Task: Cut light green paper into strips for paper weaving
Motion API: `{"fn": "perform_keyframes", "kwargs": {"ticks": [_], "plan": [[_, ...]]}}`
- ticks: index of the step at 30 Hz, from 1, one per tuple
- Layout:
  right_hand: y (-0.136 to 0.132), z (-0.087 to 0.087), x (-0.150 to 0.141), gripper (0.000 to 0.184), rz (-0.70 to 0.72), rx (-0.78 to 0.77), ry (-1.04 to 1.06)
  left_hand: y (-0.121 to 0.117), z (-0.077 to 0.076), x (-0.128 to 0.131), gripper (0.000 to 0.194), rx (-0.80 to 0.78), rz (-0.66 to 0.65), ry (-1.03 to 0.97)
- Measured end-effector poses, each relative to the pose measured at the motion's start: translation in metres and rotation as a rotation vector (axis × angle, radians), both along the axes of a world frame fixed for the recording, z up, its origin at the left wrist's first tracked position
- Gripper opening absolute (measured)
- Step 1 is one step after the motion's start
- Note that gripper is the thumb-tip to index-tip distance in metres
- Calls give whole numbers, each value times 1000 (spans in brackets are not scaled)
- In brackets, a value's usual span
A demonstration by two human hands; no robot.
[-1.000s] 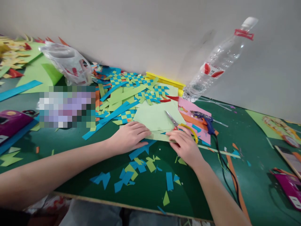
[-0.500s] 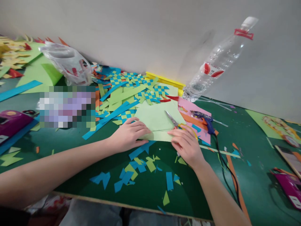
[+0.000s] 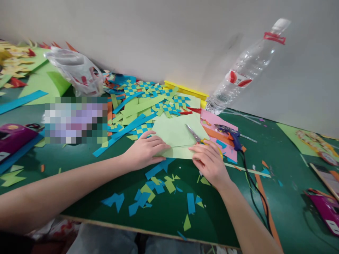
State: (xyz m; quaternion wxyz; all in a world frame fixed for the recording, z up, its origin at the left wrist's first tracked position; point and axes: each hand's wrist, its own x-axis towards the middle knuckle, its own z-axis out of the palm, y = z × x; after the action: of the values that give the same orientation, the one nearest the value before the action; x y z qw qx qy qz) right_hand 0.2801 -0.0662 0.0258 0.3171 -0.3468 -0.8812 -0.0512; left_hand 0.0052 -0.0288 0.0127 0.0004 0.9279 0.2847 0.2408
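Observation:
A pale green sheet of paper lies before me, with a strip along its near edge that looks folded or layered. My left hand rests on the left of that edge, fingers stretched over the paper and the thumb at its near side. At the right end of the same edge, my right hand has its fingers curled round the yellow handles of a pair of scissors. The blades point away to the upper left, over the sheet. Part of the handles is hidden under the right hand.
Woven blue-and-green paper pieces and strips pile up behind the sheet. Paper scraps lie along the front. A plastic bottle stands at the wall, a blue glue gun with a black cord to the right, a plastic bag back left.
My left hand has shifted very slightly on the paper. The sheet, the scissors and my right hand look almost the same as before.

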Motion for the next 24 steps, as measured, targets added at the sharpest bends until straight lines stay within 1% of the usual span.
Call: {"fn": "perform_keyframes", "kwargs": {"ticks": [4,7,10,17,24], "plan": [[-1,0,-1,12,-50,-51,-39,0,2,-1,27,48,35,0],[-2,1,-3,27,-81,-70,-73,-1,5,-2,28,114,57,5],[-2,2,-3,36,-96,-42,-86,-1,7,-2,29,179,62,21],[-1,1,-2,40,-129,7,-73,-6,11,0,26,331,56,-16],[-3,2,-3,44,-128,64,-50,-6,12,-2,29,372,64,-25]]}}
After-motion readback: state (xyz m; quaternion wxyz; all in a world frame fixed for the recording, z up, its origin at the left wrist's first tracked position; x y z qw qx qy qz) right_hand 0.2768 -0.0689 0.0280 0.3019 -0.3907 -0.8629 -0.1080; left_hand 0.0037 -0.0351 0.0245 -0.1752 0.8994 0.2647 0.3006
